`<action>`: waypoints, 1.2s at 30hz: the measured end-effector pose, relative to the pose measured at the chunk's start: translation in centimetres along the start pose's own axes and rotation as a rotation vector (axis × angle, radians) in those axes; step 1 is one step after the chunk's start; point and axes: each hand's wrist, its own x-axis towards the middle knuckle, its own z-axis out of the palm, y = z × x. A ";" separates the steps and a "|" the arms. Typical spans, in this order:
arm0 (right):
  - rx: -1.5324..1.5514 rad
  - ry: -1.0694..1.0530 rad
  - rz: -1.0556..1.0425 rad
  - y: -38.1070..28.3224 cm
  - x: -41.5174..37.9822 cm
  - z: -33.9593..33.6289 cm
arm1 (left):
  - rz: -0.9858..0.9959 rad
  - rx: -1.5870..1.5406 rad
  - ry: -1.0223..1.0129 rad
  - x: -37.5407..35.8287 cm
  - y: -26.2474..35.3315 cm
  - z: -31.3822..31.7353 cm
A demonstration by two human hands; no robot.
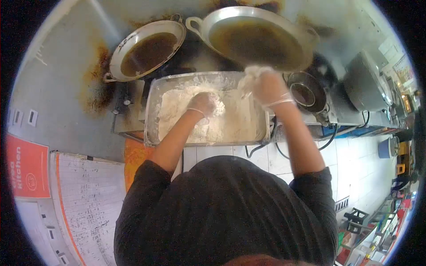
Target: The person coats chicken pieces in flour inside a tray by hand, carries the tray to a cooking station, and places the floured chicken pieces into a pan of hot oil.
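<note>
A rectangular metal tray [151,116] of white flour [174,106] lies before me. My left hand [203,104], in a clear plastic glove, is down in the flour with its fingers curled against a white, floury clump [218,107]. What the clump is, I cannot make out. My right hand [270,87], also gloved, is raised over the tray's far right corner, near the large wok's front rim. It is closed on a flour-coated piece [249,81], somewhat blurred, whose kind does not show.
A large wok [195,25] of brownish oil stands behind the tray, with a smaller oil pan [116,66] at back left. A wire strainer [302,91] rests in a dark pan to the right. Farther right stands a big metal pot [366,82]. Hoses hang below the counter.
</note>
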 end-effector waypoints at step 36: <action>0.438 -0.038 0.265 -1.3 -11.0 1.1 | 0.216 0.335 0.446 8.3 7.5 -16.3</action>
